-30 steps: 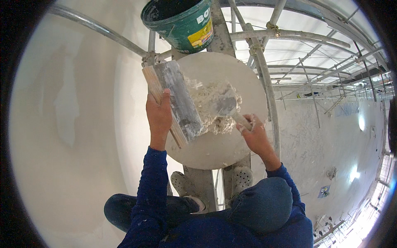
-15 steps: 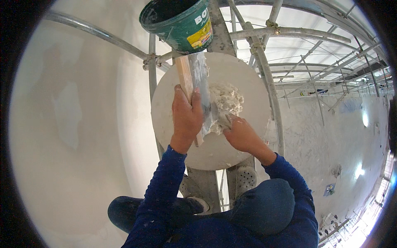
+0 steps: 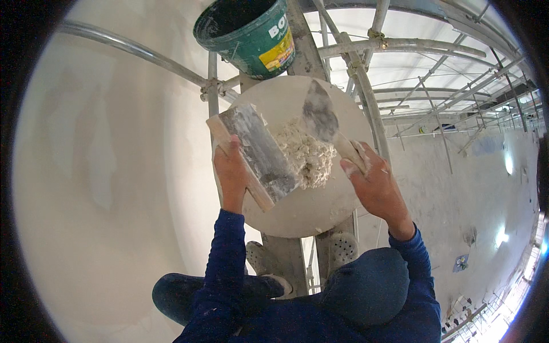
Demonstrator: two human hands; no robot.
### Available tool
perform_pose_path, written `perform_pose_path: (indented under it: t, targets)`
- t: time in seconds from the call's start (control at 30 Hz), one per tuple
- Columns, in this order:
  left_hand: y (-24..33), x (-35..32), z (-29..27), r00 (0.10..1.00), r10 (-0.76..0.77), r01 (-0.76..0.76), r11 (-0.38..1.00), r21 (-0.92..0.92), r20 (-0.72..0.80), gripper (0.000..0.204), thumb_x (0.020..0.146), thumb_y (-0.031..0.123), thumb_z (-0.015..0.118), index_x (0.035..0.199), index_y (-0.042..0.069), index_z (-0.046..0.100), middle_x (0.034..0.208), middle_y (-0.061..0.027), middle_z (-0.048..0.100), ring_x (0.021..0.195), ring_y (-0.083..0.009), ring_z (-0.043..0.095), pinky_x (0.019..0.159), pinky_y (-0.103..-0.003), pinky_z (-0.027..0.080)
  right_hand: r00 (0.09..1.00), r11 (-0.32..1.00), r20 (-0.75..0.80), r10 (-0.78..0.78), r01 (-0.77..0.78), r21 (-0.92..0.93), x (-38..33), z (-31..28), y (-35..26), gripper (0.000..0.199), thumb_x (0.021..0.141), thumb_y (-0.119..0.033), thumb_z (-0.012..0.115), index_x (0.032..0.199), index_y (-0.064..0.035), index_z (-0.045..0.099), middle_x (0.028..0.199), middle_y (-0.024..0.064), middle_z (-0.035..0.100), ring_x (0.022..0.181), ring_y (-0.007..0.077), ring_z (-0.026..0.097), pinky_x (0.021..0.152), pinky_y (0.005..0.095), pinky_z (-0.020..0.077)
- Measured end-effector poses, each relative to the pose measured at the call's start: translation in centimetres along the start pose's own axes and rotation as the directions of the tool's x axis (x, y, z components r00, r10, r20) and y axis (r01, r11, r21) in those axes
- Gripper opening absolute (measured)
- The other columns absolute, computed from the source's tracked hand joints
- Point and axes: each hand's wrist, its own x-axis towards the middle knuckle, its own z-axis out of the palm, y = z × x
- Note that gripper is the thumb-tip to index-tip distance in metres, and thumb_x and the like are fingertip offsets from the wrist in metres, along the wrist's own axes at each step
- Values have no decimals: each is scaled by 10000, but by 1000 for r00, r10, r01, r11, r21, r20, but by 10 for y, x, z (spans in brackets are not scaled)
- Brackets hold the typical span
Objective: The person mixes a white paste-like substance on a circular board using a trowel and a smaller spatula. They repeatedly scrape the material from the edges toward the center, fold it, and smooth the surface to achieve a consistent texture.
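My left hand (image 3: 230, 171) grips the wooden back of a wide plastering blade (image 3: 260, 151), its grey metal face tilted and smeared with white plaster. In my right hand (image 3: 374, 182) is the pale handle of a pointed trowel (image 3: 321, 114), its plaster-streaked blade aimed away from me. Between the two tools a lumpy heap of wet plaster (image 3: 309, 157) lies on a round white board (image 3: 277, 214). The wide blade's lower right corner is close by the heap; whether it touches cannot be made out. The trowel's blade is over the heap's far right side.
A green bucket (image 3: 246, 43) stands just beyond the board. Scaffold tubes (image 3: 366, 97) rise at the right, and another tube (image 3: 131, 48) crosses to the pale wall (image 3: 91, 171) on the left. Grey planks (image 3: 283, 260) run beneath the board and my feet; a floor lies far below at right.
The wide blade has swung left and turned its grey face up. My right hand has drawn away to the right, bringing the trowel off the wide blade and into plain sight.
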Motion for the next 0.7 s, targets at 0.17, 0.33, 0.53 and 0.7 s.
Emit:
perform_pose_path:
  t: [0.17, 0.33, 0.53, 0.7]
  targets:
    - [-16, 15, -5, 931, -335, 357, 766, -534, 143, 536, 978, 467, 442, 1151, -29, 555, 924, -106, 633, 753, -199, 627, 671, -320, 534, 981, 892, -42, 188, -153, 426, -39, 45, 53, 335, 848, -113, 624, 1134, 58, 588, 1099, 253, 610, 1043, 372, 605, 868, 381, 488]
    - [-77, 22, -42, 644, -53, 755, 202, -623, 763, 468, 978, 476, 427, 1032, 30, 559, 749, -75, 592, 602, -215, 593, 466, -287, 512, 933, 868, -123, -338, 360, 343, -37, 75, 44, 365, 788, -36, 646, 1136, 39, 562, 949, 191, 649, 807, 318, 671, 715, 355, 532]
    - [-51, -14, 0, 696, -273, 700, 55, -712, 664, 307, 957, 364, 473, 914, 78, 577, 675, -37, 559, 581, -169, 555, 403, -267, 458, 875, 862, -50, -481, 483, 157, -16, 91, 20, 463, 760, -61, 671, 1193, 18, 525, 932, 193, 642, 770, 326, 664, 666, 412, 533]
    - [-56, -44, -13, 622, -244, 767, 381, -516, 744, 363, 956, 449, 459, 958, 102, 565, 649, -9, 529, 553, -158, 537, 445, -269, 439, 953, 952, 16, -303, 301, 56, 11, 87, 13, 441, 784, -114, 652, 1185, 30, 537, 937, 216, 637, 774, 336, 655, 676, 438, 526]
